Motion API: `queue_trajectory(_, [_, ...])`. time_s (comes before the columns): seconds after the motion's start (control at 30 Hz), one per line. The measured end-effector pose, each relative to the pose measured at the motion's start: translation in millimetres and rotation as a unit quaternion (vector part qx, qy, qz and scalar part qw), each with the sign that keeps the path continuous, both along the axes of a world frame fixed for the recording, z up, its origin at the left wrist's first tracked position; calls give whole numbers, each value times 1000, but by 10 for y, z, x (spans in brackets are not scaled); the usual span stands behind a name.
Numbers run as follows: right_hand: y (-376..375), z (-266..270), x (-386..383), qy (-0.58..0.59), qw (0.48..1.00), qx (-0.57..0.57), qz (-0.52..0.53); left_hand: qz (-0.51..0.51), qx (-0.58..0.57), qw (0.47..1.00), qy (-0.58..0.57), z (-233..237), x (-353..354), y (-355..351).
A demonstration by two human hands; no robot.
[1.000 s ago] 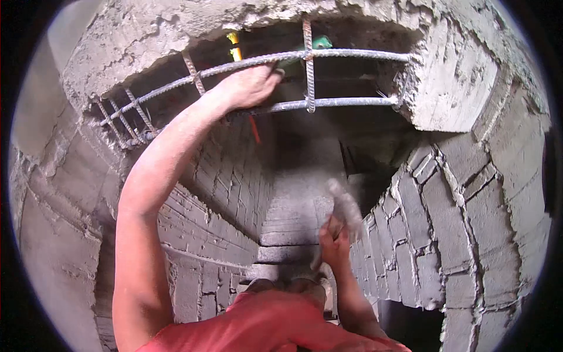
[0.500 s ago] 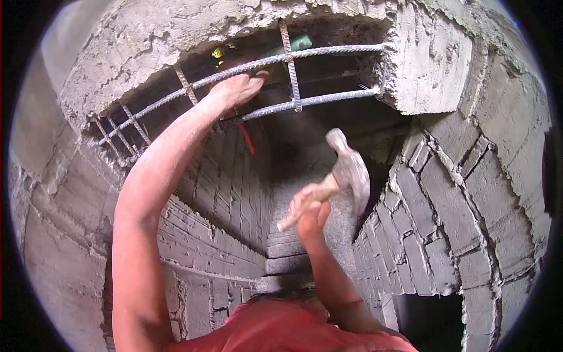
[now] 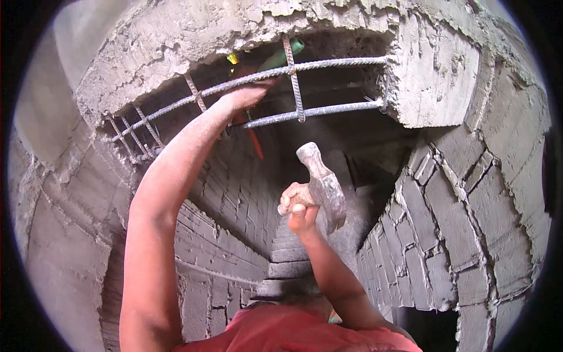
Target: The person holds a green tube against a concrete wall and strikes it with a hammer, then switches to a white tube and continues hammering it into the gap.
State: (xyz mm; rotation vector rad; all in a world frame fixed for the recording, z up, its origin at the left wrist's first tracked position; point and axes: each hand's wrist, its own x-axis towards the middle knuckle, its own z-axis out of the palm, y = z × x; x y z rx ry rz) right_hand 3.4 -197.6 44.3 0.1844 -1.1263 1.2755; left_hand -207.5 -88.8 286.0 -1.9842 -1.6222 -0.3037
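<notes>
My right hand (image 3: 299, 205) is wrapped around the wooden handle of a claw hammer, close below its head. The worn, dusty metal hammer head (image 3: 324, 190) is raised in front of me, one end pointing up and the other down. My left hand (image 3: 253, 95) reaches through the rebar grid (image 3: 328, 63) into the hollow of the broken concrete. Its fingers are in shadow and partly hidden by a bar, so their grip does not show. Just above that hand lies a green tube (image 3: 284, 57). An orange-red strip (image 3: 256, 144) hangs below the bars.
Chipped concrete (image 3: 434, 76) frames the hollow at the top and right. Rough block walls (image 3: 437, 229) stand on both sides, with steps (image 3: 290, 270) low between them. A small yellow piece (image 3: 233, 57) shows in the hollow. A dark opening (image 3: 425, 328) sits at lower right.
My left hand has gone deeper behind the bars toward the green tube. My right hand has shifted slightly left, now gripping nearer the hammer head. The view has tilted slightly.
</notes>
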Motion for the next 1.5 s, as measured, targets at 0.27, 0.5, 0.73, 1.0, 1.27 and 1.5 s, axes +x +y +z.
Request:
queue_trajectory(0.27, [28,135,-4,14,995,-83,56,16,39,988,-151,141,216,42])
queue_trajectory(0.5, [152,235,167,-44,992,-105,57,135,20,988,-70,298,555,-102])
queue_trajectory(0.73, [69,692,479,-82,990,-107,-33,177,22,980,-91,306,681,-164])
queue_trajectory(1.0, [161,1234,602,-30,983,-6,-180,17,-104,991,81,147,415,-236])
queue_trajectory(1.27, [441,1187,430,-58,963,-12,-262,-73,-86,985,-129,107,403,-417])
queue_trajectory(1.5, [476,1310,341,-51,965,7,-259,-74,-19,977,201,-367,26,382])
